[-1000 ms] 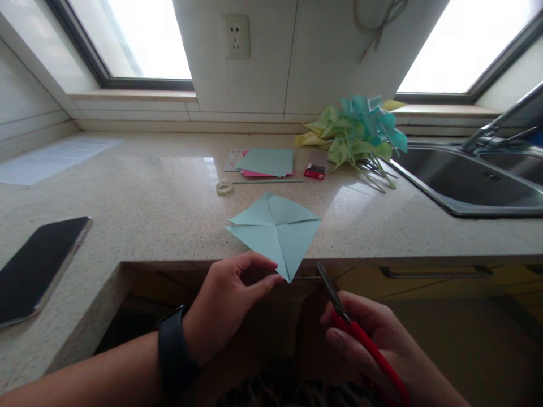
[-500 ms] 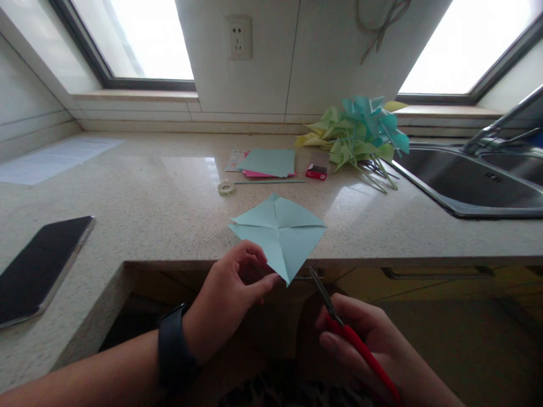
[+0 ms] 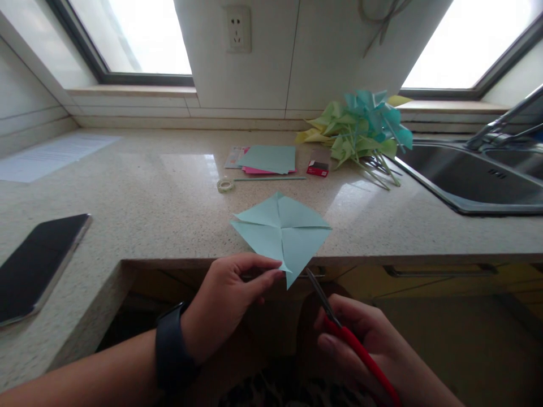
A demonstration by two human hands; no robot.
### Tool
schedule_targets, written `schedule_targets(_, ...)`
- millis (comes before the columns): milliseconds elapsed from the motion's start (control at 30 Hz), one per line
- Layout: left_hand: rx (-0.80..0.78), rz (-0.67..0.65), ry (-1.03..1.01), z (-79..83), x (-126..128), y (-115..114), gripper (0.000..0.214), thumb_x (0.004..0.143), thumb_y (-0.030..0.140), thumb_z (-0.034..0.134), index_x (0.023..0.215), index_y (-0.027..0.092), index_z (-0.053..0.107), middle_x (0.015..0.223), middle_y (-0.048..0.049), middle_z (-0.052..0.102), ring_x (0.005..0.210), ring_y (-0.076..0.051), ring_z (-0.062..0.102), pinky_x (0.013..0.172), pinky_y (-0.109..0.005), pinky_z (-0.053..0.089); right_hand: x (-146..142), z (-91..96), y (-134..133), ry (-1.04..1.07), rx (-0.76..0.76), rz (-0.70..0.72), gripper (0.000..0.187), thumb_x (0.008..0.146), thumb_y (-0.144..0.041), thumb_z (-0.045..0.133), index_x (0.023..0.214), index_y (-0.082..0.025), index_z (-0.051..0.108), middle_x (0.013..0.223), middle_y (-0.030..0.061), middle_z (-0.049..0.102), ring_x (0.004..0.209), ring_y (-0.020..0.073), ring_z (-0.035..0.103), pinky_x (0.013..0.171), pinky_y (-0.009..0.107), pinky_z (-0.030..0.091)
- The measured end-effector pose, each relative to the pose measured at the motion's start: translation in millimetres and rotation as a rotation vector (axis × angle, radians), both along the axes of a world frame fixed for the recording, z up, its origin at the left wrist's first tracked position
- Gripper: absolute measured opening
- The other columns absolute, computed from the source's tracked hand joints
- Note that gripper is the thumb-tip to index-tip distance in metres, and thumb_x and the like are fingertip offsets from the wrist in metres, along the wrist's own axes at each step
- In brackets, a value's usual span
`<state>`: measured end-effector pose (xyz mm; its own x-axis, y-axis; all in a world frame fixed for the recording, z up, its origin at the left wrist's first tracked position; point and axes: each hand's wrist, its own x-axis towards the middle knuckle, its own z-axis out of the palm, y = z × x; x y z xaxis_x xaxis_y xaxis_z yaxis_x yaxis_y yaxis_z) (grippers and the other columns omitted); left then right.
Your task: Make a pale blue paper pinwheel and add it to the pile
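A pale blue paper square (image 3: 282,234), creased along both diagonals, lies at the counter's front edge with its near corner hanging over. My left hand (image 3: 229,302), a dark watch on its wrist, pinches the paper beside that near corner. My right hand (image 3: 360,345) grips red-handled scissors (image 3: 339,330). Their dark blades point up and left, and the tips reach the paper's near corner, where a short cut shows along the crease.
A dark phone (image 3: 38,263) lies at the left of the speckled counter (image 3: 148,209). Behind the paper are a tape roll (image 3: 224,185), a thin stick (image 3: 271,178), stacked coloured sheets (image 3: 267,159), a small red box (image 3: 317,168) and paper pinwheels (image 3: 360,127). A steel sink (image 3: 475,181) is on the right.
The scissors moved left and forward until the blade tips met the paper's near corner. My left hand shifted its pinch on that corner.
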<state>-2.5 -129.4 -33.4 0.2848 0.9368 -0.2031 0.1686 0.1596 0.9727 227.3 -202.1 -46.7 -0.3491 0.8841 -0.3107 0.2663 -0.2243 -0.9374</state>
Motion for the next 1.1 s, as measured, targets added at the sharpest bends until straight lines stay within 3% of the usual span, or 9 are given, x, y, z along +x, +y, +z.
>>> schedule_targets(333,-0.041,0.007,0.043,6.1,0,-5,0.024,0.084,0.041,0.074,0.095,0.02,0.079,0.084,-0.0022,0.075,0.055,-0.01,0.06,0.053,-0.021,0.049,-8,0.1,2,0.035,-0.005,0.007,0.032,0.09,-0.05,0.066,0.087,-0.019,0.059,0.079,0.0008,0.055,0.068,0.0129,0.045,0.058,0.023,0.04)
schedule_targets(567,-0.1,0.024,0.0,10.8,-2,-5,0.024,0.083,0.042,0.076,0.093,0.02,0.079,0.078,-0.0001,0.074,0.055,-0.008,0.06,0.053,-0.019,0.048,-14,-0.6,1,0.093,-0.073,-0.007,0.031,0.086,-0.046,0.072,0.09,-0.017,0.06,0.079,-0.0002,0.056,0.067,0.0116,0.046,0.059,0.022,0.039)
schedule_targets(900,-0.109,0.024,-0.047,9.7,-2,-5,0.026,0.082,0.042,0.077,0.087,0.017,0.077,0.079,-0.0023,0.075,0.058,-0.009,0.061,0.054,-0.018,0.051,-15,2.9,5,0.029,-0.044,-0.003,0.031,0.089,-0.046,0.068,0.088,-0.017,0.059,0.076,-0.0009,0.055,0.065,0.0107,0.044,0.056,0.022,0.037)
schedule_targets(1100,-0.144,0.032,0.015,10.1,0,-5,0.028,0.084,0.045,0.073,0.09,0.018,0.071,0.068,-0.001,0.07,0.053,-0.012,0.064,0.037,-0.014,0.039,-14,0.0,4,0.067,-0.081,-0.014,0.028,0.086,-0.042,0.074,0.088,-0.017,0.059,0.076,-0.0014,0.056,0.065,0.0107,0.045,0.056,0.022,0.036)
